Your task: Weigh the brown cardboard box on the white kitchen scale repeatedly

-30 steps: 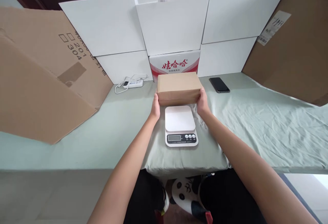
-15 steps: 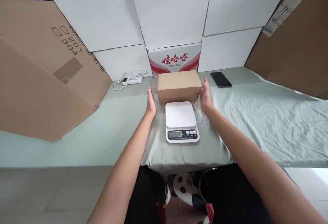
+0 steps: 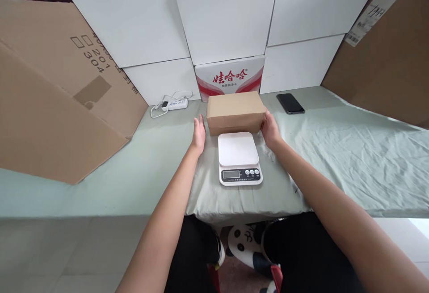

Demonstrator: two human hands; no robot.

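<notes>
A closed brown cardboard box (image 3: pixel 235 112) rests on the green cloth just behind a white digital kitchen scale (image 3: pixel 239 157), whose platform is bare. My left hand (image 3: pixel 199 133) hovers flat beside the box's left end, a small gap between them. My right hand (image 3: pixel 270 128) lies with its fingers against the box's right end, not gripping it.
A black phone (image 3: pixel 290 103) lies at the back right, a white power strip (image 3: pixel 174 104) with cable at the back left. White boxes and a red-and-white printed carton (image 3: pixel 229 77) line the back. Large brown cardboard sheets (image 3: pixel 56 92) lean at both sides.
Both hands let go of the box, which now sits on the cloth behind the scale. My left hand has drawn slightly away; my right stays at the box's end.
</notes>
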